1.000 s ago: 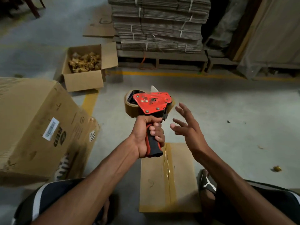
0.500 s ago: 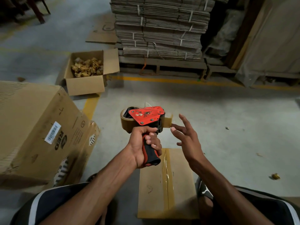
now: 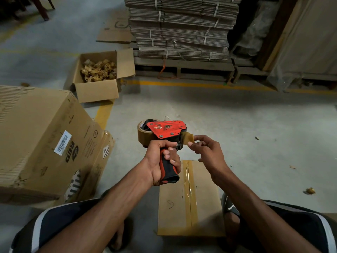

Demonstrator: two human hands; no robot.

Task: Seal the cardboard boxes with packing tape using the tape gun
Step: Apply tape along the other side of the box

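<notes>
At frame centre the left hand [image 3: 160,159] grips the handle of the red tape gun [image 3: 165,132], while the right hand [image 3: 207,152] pinches the loose tape end [image 3: 189,138] at its front. Below them a small flat box [image 3: 206,198] lies on the floor, brown tape along its seam. A large labelled carton [image 3: 45,141] stands at left, an open box [image 3: 98,77] upper left, bundled flat cardboard [image 3: 182,28] at top.
</notes>
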